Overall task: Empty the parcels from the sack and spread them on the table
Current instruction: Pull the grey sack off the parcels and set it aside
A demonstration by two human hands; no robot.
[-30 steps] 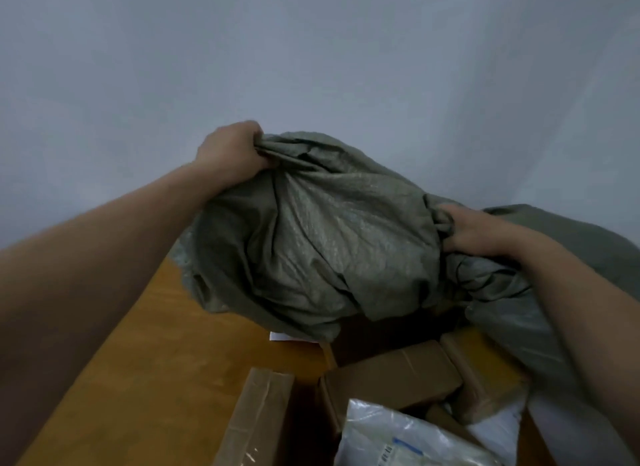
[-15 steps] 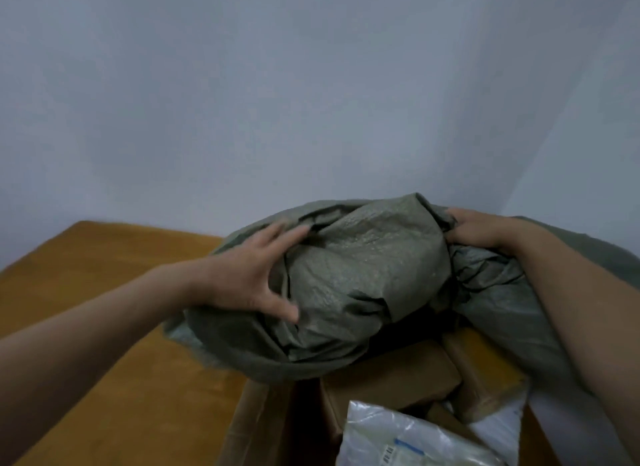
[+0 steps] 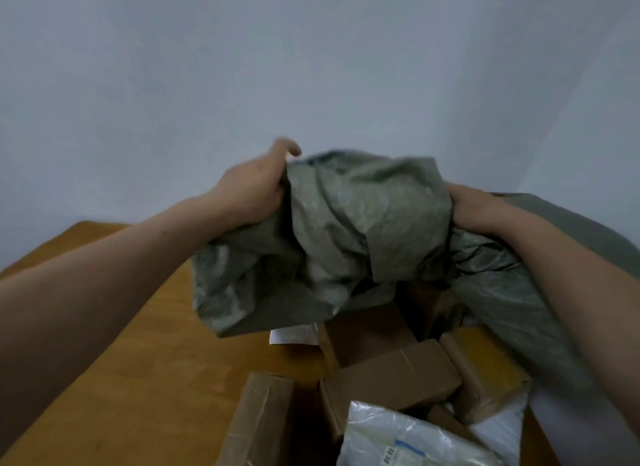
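Head view. Held up between both hands over the far end of the wooden table (image 3: 138, 379): a crumpled grey-green sack (image 3: 363, 230), bunched into thick folds, its lower edge hanging just above the goods below. Draped further on the right, down along the right forearm towards the table's right side.

Gripped at its upper left corner by the left hand (image 3: 249, 191): fingers curled into the cloth and mostly hidden behind it, one digit poking up clear above the fabric. Back of the hand towards the camera, bare forearm stretched from the lower left up to the middle.

Clutched at its upper right by the right hand (image 3: 474, 209): fingers closed on a fold and buried in it, so no telling how each lies. Bare forearm rising from the right edge, angled inward.

Below the sack, lying on the table close together: a brown box (image 3: 391, 379) in the middle, a tall carton (image 3: 259, 420) just left of it, a taped box (image 3: 485, 375) on the right, a white plastic mailer (image 3: 398, 438) nearest the camera, a white envelope (image 3: 294, 335) half under the sack's hem.

Behind everything, a plain pale wall (image 3: 311, 67).
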